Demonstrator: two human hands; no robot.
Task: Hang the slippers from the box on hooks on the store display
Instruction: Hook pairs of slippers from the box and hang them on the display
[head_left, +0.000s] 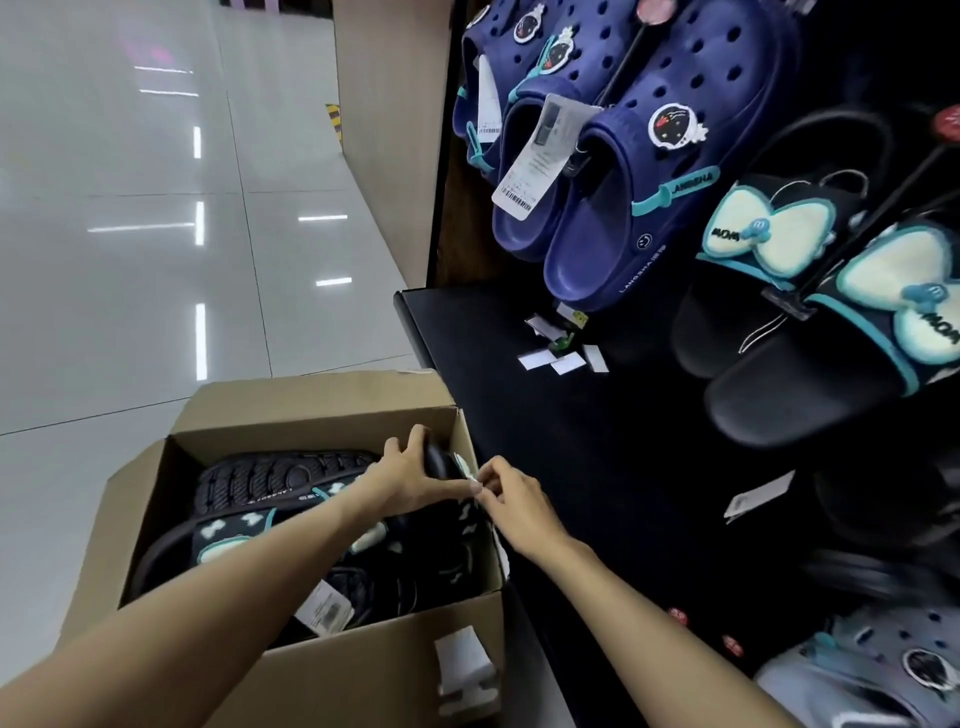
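An open cardboard box (332, 670) stands on the floor at lower left, filled with several black slippers (270, 480) that have pale bow trims. My left hand (410, 475) grips the end of one black slipper (439, 460) at the box's right wall. My right hand (506, 493) pinches a small white tag (467, 470) on that same slipper. On the dark display at right, black bow slippers (810, 312) and navy clogs (639, 171) hang from hooks.
A black shelf ledge (467, 322) carries loose white paper tags (561, 358). Grey-blue clogs (883, 675) hang low on the right. The glossy white tiled floor (130, 260) spreads to the left, with a beige wall panel (384, 130) behind.
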